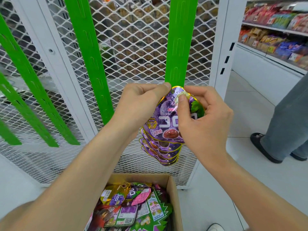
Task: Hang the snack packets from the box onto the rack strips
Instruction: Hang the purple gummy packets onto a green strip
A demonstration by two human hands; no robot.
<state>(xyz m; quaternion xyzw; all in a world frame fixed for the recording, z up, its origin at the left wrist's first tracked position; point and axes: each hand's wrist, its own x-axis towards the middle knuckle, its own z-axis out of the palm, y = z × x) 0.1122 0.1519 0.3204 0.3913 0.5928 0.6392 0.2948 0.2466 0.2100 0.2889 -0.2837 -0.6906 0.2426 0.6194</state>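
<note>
Holding: left hand and right hand, fingers curled, pinch the purple packet by its top, at the lower end of the green strip.
Box: open cardboard box below, filled with loose packets in purple, gold, green and pink.
Axis: packet upright, top edge up, print facing the camera.
Materials: glossy foil, gold-rimmed oval; flat slotted plastic strip; white metal mesh.

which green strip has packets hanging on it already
The rightmost strip: purple packets hang in a stack at its lower end. The other green strips show none.
</note>
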